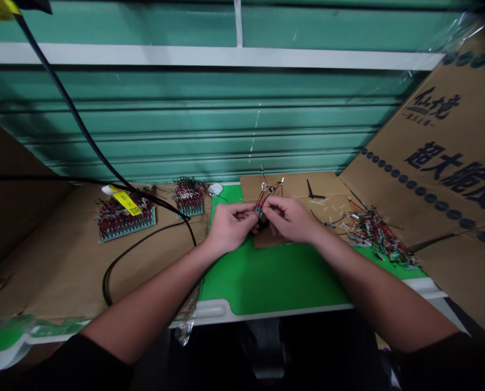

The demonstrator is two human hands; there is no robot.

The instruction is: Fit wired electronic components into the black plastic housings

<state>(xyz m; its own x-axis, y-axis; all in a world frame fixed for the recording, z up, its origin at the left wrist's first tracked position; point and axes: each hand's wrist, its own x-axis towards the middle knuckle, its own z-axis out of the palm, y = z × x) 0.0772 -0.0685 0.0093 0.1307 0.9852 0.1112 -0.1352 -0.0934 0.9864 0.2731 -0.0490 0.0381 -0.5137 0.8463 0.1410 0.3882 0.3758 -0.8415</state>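
My left hand point(234, 224) and my right hand point(289, 218) meet over the middle of the green table point(275, 279). Between their closed fingertips is a small bundle of red and black wires point(262, 200), with bits of circuit board at its lower end. Its wire ends fan out upward toward the wall. A piece of cardboard point(262, 240) lies beneath the hands. To the right sits a tangled heap of wired boards point(383, 233). On the left, a large wired circuit panel point(130, 228) and a smaller wired panel point(190, 207) rest on cardboard.
Black cables point(81, 122) hang across the left side, one carrying a yellow label point(124, 201). A cardboard box point(438, 157) stands at the right, and a green ribbed wall point(177, 119) closes off the back. Small white pieces point(332, 209) and a black angled item point(313, 193) lie behind my right hand.
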